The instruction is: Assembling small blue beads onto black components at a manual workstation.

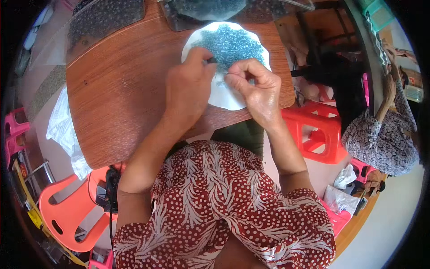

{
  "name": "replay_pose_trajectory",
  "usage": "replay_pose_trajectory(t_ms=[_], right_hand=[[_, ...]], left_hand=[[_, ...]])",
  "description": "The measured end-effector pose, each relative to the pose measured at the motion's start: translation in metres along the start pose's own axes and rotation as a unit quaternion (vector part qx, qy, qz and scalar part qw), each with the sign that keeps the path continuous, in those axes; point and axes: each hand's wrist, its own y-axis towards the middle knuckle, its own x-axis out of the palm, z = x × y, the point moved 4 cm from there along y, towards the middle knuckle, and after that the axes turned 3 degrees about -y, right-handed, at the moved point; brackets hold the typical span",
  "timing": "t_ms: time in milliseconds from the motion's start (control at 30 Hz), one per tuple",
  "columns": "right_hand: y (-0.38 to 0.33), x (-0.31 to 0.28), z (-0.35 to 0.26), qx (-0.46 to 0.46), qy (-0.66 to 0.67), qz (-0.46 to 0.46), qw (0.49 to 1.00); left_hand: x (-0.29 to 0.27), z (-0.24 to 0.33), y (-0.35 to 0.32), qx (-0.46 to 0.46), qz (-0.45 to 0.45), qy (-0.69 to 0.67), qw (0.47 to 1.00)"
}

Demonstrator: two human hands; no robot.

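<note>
Left hand (190,85) rests w/ knuckles up on the near-left part of a white scalloped paper plate (222,94), fingers curled; thumb + forefinger pinch a small dark thing, too small to tell what. Right hand (253,85) sits just beside it on the plate's near-right part, fingers bent inward, tips pressed together as if nipping sth tiny — can't tell what, if anything. Hands nearly touch.

Plate lies on a brown wood-grain tabletop (116,98), near its front edge. Heap of small blue-grey beads (230,42) covers the plate's far half, just beyond both hands.

Clear plastic bags of dark beads (107,15) at the tabletop's far edge. Orange plastic stool (320,134) to the right, orange plastic chair (67,210) lower left. Another person in a patterned top (380,139) sits far right.
</note>
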Motion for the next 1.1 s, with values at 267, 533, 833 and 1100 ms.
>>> replay_pose_trajectory(t_ms=[267, 533, 833, 1100], right_hand=[[0.009, -0.007, -0.005, -0.029, 0.015, 0.035, 0.999], [0.007, -0.004, -0.014, 0.054, 0.14, 0.017, 0.988], [-0.005, 0.005, -0.016, 0.052, 0.113, 0.007, 0.992], [-0.007, 0.008, -0.033, -0.285, -0.175, 0.022, 0.942]], left_hand=[[-0.006, 0.001, 0.01, 0.005, -0.06, -0.233, 0.971], [-0.006, 0.001, -0.006, -0.111, -0.054, -0.374, 0.919], [0.0, 0.013, -0.017, 0.086, 0.034, -0.188, 0.978], [-0.005, 0.008, -0.008, 0.056, 0.02, -0.171, 0.984]])
